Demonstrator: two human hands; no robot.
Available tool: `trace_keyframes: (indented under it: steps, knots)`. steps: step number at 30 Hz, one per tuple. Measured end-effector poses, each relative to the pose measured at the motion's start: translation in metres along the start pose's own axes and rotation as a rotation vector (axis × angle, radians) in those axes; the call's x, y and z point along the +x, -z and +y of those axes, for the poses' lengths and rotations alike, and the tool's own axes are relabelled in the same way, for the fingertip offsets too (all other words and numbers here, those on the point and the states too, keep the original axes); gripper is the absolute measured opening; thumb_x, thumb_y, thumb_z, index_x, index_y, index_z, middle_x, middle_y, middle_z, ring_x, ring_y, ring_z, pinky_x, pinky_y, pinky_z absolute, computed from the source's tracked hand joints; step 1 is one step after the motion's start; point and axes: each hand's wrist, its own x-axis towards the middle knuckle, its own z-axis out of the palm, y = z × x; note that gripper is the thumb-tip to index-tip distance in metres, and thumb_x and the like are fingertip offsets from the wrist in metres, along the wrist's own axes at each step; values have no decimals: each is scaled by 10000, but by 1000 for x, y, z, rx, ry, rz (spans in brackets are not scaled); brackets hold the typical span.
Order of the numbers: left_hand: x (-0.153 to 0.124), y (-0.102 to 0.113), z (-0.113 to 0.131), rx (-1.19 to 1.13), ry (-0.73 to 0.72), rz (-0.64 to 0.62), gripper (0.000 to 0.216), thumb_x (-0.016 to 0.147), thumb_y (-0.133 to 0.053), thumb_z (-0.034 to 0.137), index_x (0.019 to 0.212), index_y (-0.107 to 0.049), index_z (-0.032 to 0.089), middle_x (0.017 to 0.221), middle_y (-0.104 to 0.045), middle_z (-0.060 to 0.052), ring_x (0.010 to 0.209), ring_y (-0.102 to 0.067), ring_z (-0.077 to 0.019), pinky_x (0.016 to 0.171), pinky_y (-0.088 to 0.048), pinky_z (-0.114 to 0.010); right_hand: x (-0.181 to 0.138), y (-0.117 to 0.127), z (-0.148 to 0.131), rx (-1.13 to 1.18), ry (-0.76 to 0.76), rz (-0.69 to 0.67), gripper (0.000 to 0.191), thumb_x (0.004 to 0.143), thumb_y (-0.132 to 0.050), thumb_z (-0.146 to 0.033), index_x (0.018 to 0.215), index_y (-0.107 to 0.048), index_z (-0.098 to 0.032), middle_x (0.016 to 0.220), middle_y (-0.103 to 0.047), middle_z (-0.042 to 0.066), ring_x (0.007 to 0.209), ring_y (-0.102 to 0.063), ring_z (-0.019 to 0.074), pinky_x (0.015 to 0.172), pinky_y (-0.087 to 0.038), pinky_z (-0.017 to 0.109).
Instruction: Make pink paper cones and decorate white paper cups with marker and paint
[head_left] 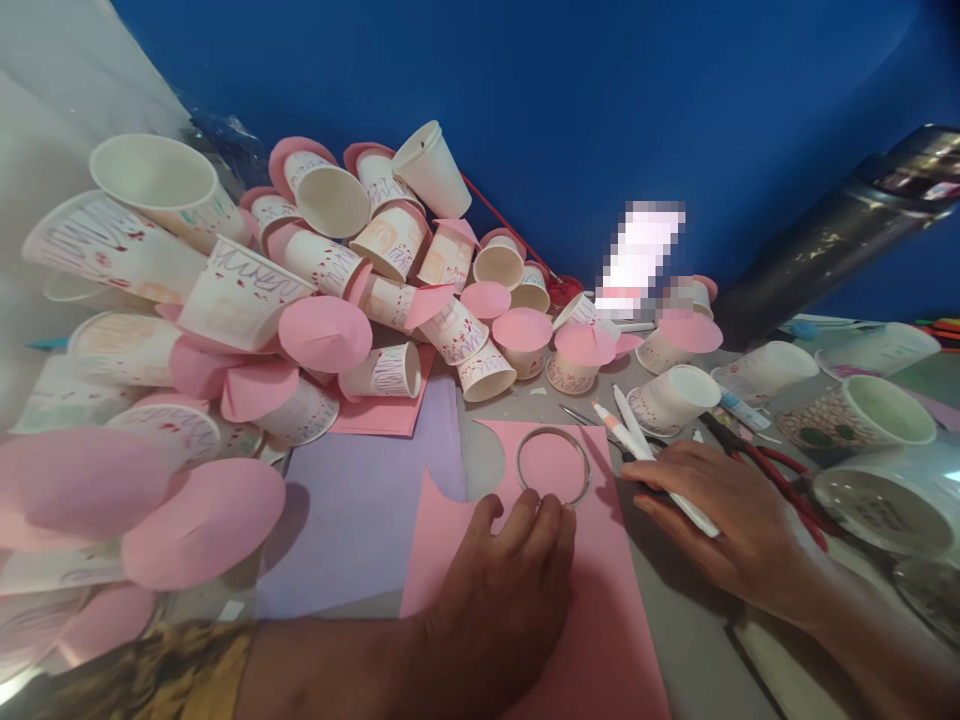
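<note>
Left hand (pixel 510 585) — fingers loosely bent onto thin round ring (pixel 555 431), smooth pink paper (pixel 604 590) beneath — right hand (pixel 724 510) grasps slim white pen (pixel 694 514).

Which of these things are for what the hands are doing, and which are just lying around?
Seems part of the job:
metal ring, at the left hand
pink sheet, under the ring
white marker, in the right hand
pink-topped cups, perhaps; their tops match the sheet

Probably just lying around:
dark bottle
purple sheet
small white scrap
</note>
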Motion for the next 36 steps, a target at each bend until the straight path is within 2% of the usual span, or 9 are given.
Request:
trace_keyframes:
  steps: [4,11,17,19,21,25,27,31,36]
  knots:
    - [2,-4,-1,-30,8,-35,490,1022,-495,242,1474,-544,59,1420,-595,-172,1306,-490,-336,1057,-409,-532,-1,-2,2,4,-11,-31,255,1033,-571,-170,1272,-622,-244,1006,-774,35,901,-696,220,776,-542,329]
    - [9,2,-2,-4,10,-35,437,1011,-515,242,1397,-604,58,1324,-609,-143,1202,-505,-313,999,-412,-499,2,2,3,22,13,16,249,1055,-513,-167,1271,-626,-220,978,-787,49,879,-710,210,733,-545,301]
    - [8,2,0,7,28,9,462,1011,-514,229,1423,-583,31,1344,-585,-151,1245,-495,-319,1057,-389,-495,5,5,3,67,23,120,248,1008,-626,-184,1247,-667,-238,949,-783,53,798,-717,203,708,-562,306]
    - [8,4,-1,17,24,2,416,1001,-513,204,1367,-625,43,1304,-588,-151,1197,-521,-318,1028,-413,-495,5,7,1,79,-32,197,234,991,-642,-183,1201,-703,-267,938,-775,54,778,-722,210,692,-570,315]
    - [10,8,-3,13,-15,-62,305,971,-532,175,1206,-707,91,1217,-603,-132,1086,-554,-301,935,-456,-475,6,11,-3,87,-158,273,197,987,-641,-197,1130,-732,-297,907,-772,43,716,-721,206,626,-563,309]
    - [15,14,-7,-10,-97,-157,184,936,-558,174,954,-736,137,1212,-610,-135,1014,-570,-295,836,-493,-452,21,22,-14,78,-460,337,62,961,-706,-334,991,-746,-297,669,-709,-12,412,-560,141,376,-407,272]
    - [16,14,-7,-19,-95,-159,186,934,-557,168,967,-738,136,1220,-619,-138,1027,-581,-300,825,-504,-447,39,28,-19,96,-497,313,107,941,-727,-384,953,-744,-279,573,-646,-28,374,-500,131,358,-363,266]
    - [16,10,-6,-8,-69,-124,267,921,-554,133,1127,-721,96,1175,-659,-142,1059,-608,-307,882,-519,-455,84,27,-20,207,-407,242,162,929,-721,-388,859,-728,-242,593,-648,-23,446,-493,121,434,-380,258]
    - [12,8,-4,31,-104,10,340,927,-505,90,1208,-681,15,1183,-704,-182,1133,-642,-329,927,-516,-453,122,10,-22,353,-371,9,228,937,-656,-382,796,-687,-206,604,-646,-33,482,-463,104,481,-358,247]
